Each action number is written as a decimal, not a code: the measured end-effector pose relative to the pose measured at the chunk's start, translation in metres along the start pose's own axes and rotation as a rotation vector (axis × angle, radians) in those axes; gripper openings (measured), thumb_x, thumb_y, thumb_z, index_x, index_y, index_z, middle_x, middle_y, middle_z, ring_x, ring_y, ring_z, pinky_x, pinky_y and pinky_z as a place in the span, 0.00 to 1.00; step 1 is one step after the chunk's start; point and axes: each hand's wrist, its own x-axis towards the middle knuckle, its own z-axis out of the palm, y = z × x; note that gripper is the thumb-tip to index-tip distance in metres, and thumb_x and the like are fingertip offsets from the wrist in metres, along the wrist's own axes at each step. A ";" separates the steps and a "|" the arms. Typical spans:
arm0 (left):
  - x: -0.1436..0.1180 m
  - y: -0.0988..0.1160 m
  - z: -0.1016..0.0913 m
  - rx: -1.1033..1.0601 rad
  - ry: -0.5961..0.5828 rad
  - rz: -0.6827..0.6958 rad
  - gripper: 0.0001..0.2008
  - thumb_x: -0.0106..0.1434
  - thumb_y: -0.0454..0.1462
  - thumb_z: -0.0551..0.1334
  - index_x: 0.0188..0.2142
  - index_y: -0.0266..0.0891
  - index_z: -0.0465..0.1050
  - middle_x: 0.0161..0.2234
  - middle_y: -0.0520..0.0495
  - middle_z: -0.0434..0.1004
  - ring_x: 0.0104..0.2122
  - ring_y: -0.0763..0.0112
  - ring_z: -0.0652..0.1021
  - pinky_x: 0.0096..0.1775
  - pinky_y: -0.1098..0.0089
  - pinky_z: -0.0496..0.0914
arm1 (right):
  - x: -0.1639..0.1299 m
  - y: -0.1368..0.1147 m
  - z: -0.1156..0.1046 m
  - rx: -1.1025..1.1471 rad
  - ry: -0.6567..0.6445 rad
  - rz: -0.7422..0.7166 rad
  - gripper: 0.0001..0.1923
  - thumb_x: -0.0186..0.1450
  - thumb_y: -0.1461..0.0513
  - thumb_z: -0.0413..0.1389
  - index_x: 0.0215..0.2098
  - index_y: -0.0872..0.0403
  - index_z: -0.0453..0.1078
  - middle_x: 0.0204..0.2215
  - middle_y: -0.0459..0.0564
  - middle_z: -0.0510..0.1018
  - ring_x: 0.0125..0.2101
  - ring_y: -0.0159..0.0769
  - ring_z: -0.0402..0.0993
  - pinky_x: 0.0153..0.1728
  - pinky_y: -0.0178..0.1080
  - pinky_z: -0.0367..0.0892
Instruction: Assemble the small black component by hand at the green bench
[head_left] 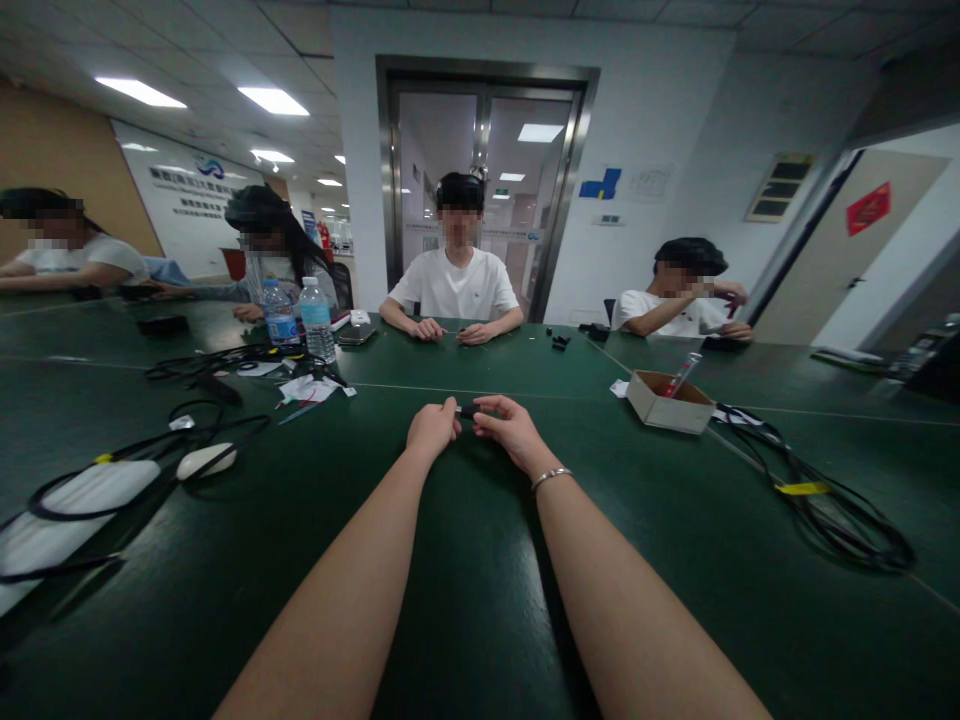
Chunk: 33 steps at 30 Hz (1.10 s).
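Both my hands meet over the middle of the dark green table (pixel 480 560). Between them is a small black object (pixel 469 411) with a light, metal-looking end at its left; it is too small for me to tell its kind. My left hand (pixel 433 430) is closed, thumb and fingers pinching the light end. From the other side, my right hand (pixel 510 428) grips the black part between thumb and fingertips, with a silver bracelet (pixel 551 478) on that wrist. Fingers cover part of the object.
Two water bottles (pixel 316 320), paper scraps (pixel 309 388) and black cables (pixel 225 358) lie left. A white mouse (pixel 206 461) sits nearer. At right stand a small open box (pixel 670 403) and a coiled cable (pixel 840 510). Several people sit around the table, one person (pixel 459 285) straight across.
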 end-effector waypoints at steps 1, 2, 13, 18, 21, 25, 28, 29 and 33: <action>0.001 -0.002 0.002 -0.022 -0.005 0.012 0.28 0.64 0.50 0.43 0.20 0.38 0.72 0.18 0.47 0.72 0.21 0.68 0.72 0.27 0.68 0.62 | 0.000 0.000 0.000 0.014 0.000 0.012 0.19 0.46 0.63 0.69 0.37 0.55 0.74 0.34 0.47 0.74 0.25 0.29 0.74 0.27 0.32 0.72; 0.002 -0.004 0.003 -0.044 -0.008 0.027 0.27 0.64 0.50 0.44 0.22 0.38 0.73 0.19 0.47 0.73 0.21 0.68 0.72 0.27 0.69 0.62 | 0.000 0.000 -0.001 0.028 0.003 0.023 0.19 0.47 0.63 0.69 0.37 0.55 0.74 0.33 0.47 0.74 0.24 0.29 0.74 0.26 0.31 0.72; 0.003 -0.008 0.005 -0.413 -0.018 0.233 0.11 0.59 0.39 0.57 0.36 0.35 0.72 0.30 0.46 0.76 0.31 0.71 0.75 0.34 0.72 0.67 | 0.002 -0.001 -0.002 0.126 0.066 0.112 0.13 0.51 0.64 0.67 0.34 0.57 0.73 0.21 0.45 0.74 0.21 0.28 0.72 0.24 0.30 0.71; -0.003 -0.002 0.003 -0.439 -0.043 0.208 0.09 0.57 0.37 0.59 0.36 0.33 0.72 0.27 0.46 0.75 0.29 0.71 0.74 0.34 0.71 0.67 | 0.001 -0.003 -0.003 0.146 0.086 0.124 0.11 0.53 0.65 0.67 0.34 0.58 0.73 0.21 0.46 0.74 0.21 0.28 0.72 0.23 0.30 0.71; -0.002 -0.005 0.003 -0.383 -0.042 0.185 0.10 0.58 0.40 0.58 0.34 0.33 0.72 0.26 0.46 0.75 0.27 0.72 0.73 0.32 0.71 0.66 | 0.001 -0.004 -0.002 0.141 0.090 0.131 0.11 0.53 0.66 0.66 0.34 0.58 0.73 0.22 0.46 0.75 0.21 0.28 0.72 0.24 0.30 0.71; 0.002 -0.011 0.003 -0.296 -0.038 0.212 0.15 0.59 0.46 0.57 0.32 0.35 0.72 0.26 0.46 0.76 0.26 0.71 0.72 0.29 0.72 0.64 | 0.001 -0.004 -0.003 0.145 0.091 0.132 0.09 0.54 0.67 0.65 0.34 0.58 0.73 0.23 0.46 0.75 0.21 0.28 0.72 0.24 0.30 0.71; 0.004 -0.015 0.003 -0.241 -0.016 0.217 0.18 0.59 0.49 0.56 0.31 0.35 0.73 0.26 0.46 0.75 0.26 0.71 0.72 0.28 0.72 0.63 | 0.001 -0.003 -0.003 0.132 0.072 0.127 0.10 0.54 0.68 0.65 0.35 0.57 0.73 0.23 0.46 0.75 0.22 0.28 0.73 0.24 0.30 0.71; 0.004 -0.015 0.002 -0.227 -0.013 0.214 0.19 0.59 0.50 0.56 0.31 0.36 0.73 0.26 0.47 0.75 0.25 0.71 0.72 0.28 0.72 0.63 | 0.001 -0.003 -0.003 0.127 0.063 0.127 0.10 0.54 0.67 0.65 0.35 0.57 0.74 0.23 0.46 0.75 0.22 0.29 0.73 0.25 0.30 0.71; 0.005 -0.016 0.002 -0.213 -0.012 0.198 0.21 0.59 0.52 0.54 0.30 0.36 0.73 0.25 0.47 0.75 0.24 0.72 0.72 0.27 0.72 0.63 | 0.000 -0.003 -0.004 0.124 0.036 0.123 0.12 0.53 0.67 0.65 0.36 0.57 0.74 0.25 0.47 0.75 0.23 0.29 0.74 0.26 0.30 0.72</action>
